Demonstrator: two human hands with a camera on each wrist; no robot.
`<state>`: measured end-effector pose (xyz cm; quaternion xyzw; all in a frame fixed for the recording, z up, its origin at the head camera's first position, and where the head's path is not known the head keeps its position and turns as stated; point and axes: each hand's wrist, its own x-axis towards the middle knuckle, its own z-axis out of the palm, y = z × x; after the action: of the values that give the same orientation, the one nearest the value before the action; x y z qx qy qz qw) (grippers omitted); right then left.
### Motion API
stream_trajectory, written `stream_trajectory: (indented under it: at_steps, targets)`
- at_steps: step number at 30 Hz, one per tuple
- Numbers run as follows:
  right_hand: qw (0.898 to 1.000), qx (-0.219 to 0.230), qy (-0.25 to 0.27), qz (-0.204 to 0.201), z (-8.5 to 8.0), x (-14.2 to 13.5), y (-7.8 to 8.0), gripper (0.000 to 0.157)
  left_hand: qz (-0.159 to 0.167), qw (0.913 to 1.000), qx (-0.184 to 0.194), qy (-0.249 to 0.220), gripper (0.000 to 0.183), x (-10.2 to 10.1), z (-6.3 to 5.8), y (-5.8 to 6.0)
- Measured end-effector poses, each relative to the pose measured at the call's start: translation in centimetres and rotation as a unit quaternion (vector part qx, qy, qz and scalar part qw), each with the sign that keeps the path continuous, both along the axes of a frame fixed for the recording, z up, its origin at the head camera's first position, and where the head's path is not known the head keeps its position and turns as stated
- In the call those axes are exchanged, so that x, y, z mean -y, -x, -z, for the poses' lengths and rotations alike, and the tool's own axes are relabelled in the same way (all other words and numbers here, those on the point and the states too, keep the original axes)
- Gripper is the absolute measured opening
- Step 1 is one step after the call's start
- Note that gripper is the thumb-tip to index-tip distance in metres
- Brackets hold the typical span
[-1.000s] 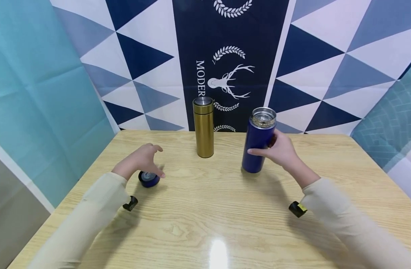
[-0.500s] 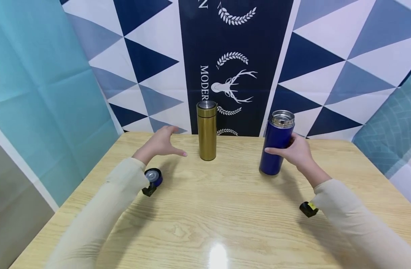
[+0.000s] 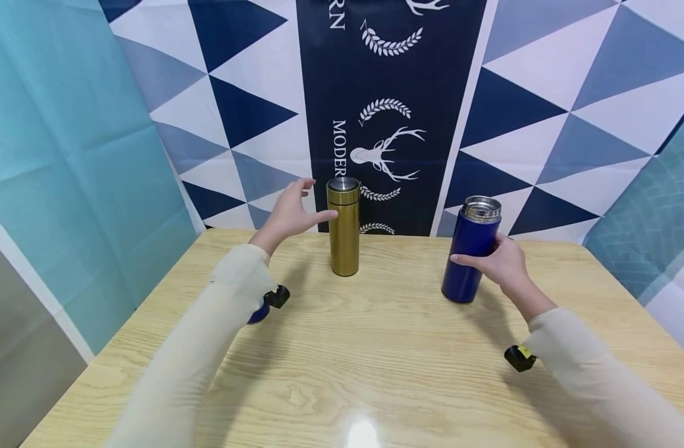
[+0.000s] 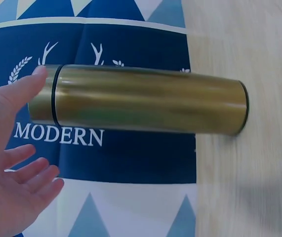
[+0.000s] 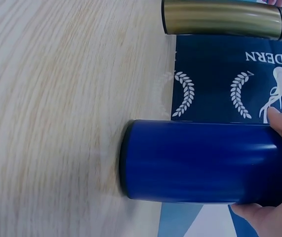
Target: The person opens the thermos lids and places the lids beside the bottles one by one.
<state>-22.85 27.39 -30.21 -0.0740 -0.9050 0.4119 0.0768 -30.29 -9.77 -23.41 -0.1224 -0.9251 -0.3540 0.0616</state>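
Observation:
On the right, my right hand (image 3: 501, 264) grips a dark blue thermos flask (image 3: 467, 249) round its body, thumb across the near side. The flask's steel mouth (image 3: 482, 208) is uncovered, and its base is right at the tabletop. A gold thermos flask (image 3: 344, 242) with its gold cap (image 4: 43, 103) on stands upright at the back. Just left of that cap is my left hand (image 3: 291, 211), fingers spread and thumb extended. In the left wrist view the thumb overlaps the cap, with nothing gripped. The blue lid (image 3: 258, 313) lies on the table, mostly hidden behind my left sleeve.
The wooden table (image 3: 342, 348) ends at a patterned cloth backdrop (image 3: 387, 74) right behind the gold flask. A light blue cloth (image 3: 84, 155) hangs along the left side. Small black wrist cameras (image 3: 519, 358) stick out under both sleeves.
My left hand has moved from above the blue lid, back and to the right, up to the gold flask's cap. My right hand has shifted the blue flask to the right.

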Motion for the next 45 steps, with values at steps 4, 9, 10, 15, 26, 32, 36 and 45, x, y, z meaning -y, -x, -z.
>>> stream_trajectory:
  at_steps: [4, 9, 10, 15, 26, 32, 36, 45]
  targets:
    - [1.000, -0.003, 0.006, -0.001, 0.3, -0.3, 0.2, 0.086, 0.003, 0.9995, -0.004, -0.032, 0.087, -1.0, -0.2, 0.7]
    - [1.000, -0.001, 0.008, -0.004, 0.6, -0.6, 0.3, 0.087, 0.010, 0.9986, -0.006, -0.051, 0.085, -2.1, -0.4, 1.0]
    - [1.000, 0.000, 0.008, -0.005, 0.7, -0.7, 0.3, 0.087, 0.012, 0.9986, -0.005, -0.051, 0.085, -2.3, -0.3, 1.1]
    - [1.000, 0.007, 0.004, -0.006, 1.2, -1.0, 0.4, 0.089, 0.027, 0.9986, 0.003, -0.045, 0.085, -3.2, -0.2, 1.5]
    - [1.000, 0.009, 0.008, -0.024, 1.4, -1.7, 1.4, 0.091, 0.025, 0.9987, -0.011, -0.043, 0.080, -4.3, -0.3, 2.1]
    - [0.999, 0.009, 0.004, -0.031, 1.4, -1.9, 1.8, 0.095, 0.017, 0.9986, -0.017, -0.048, 0.076, -4.6, -0.4, 2.6]
    - [1.000, 0.002, 0.009, -0.029, 1.4, -1.9, 1.9, 0.098, 0.013, 0.9977, -0.023, -0.062, 0.074, -4.9, -0.4, 2.8]
    - [0.998, 0.030, 0.021, -0.044, 1.5, -2.2, 1.3, 0.098, -0.009, 0.9945, -0.020, -0.103, 0.070, -5.3, -0.7, 2.7]
